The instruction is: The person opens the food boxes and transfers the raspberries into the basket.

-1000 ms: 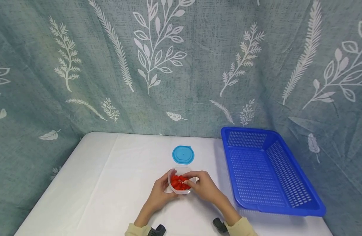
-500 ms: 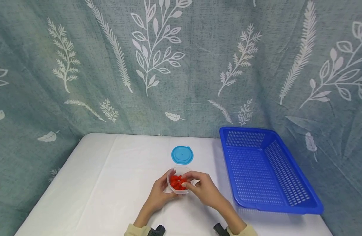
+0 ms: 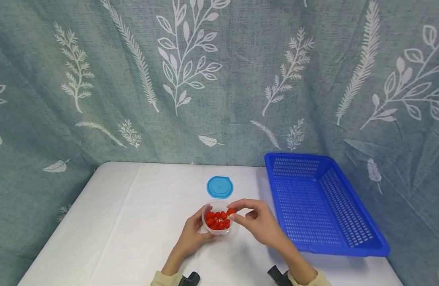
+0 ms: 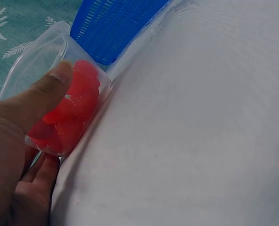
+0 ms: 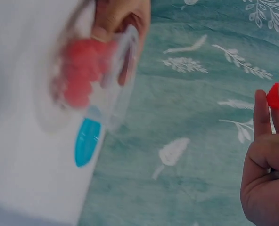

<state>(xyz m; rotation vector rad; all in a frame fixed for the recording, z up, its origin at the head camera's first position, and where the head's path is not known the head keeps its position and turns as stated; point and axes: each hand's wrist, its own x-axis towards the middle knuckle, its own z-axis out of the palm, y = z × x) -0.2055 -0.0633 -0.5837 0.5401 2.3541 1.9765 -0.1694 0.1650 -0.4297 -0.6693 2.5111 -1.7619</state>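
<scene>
A clear plastic tub (image 3: pixel 218 207) with several small red berries (image 3: pixel 216 223) inside is held by my left hand (image 3: pixel 193 235). In the left wrist view, the thumb presses along the tub's side (image 4: pixel 41 56) and other fingers show underneath. Close over the tub's right rim, my right hand (image 3: pixel 261 223) pinches one red berry (image 3: pixel 231 211) between thumb and fingertips. The right wrist view shows that pinched berry (image 5: pixel 274 97) with a bumpy surface. A round blue lid (image 3: pixel 220 187) lies flat on the table just behind the tub.
A large blue perforated basket (image 3: pixel 306 214) stands on the right side of the white-covered table (image 3: pixel 151 198). A green curtain (image 3: pixel 219 79) with white leaf patterns hangs behind the table.
My right hand has come up out of the tub and moved right, now with a red berry between its fingertips. The left hand keeps its hold on the tub.
</scene>
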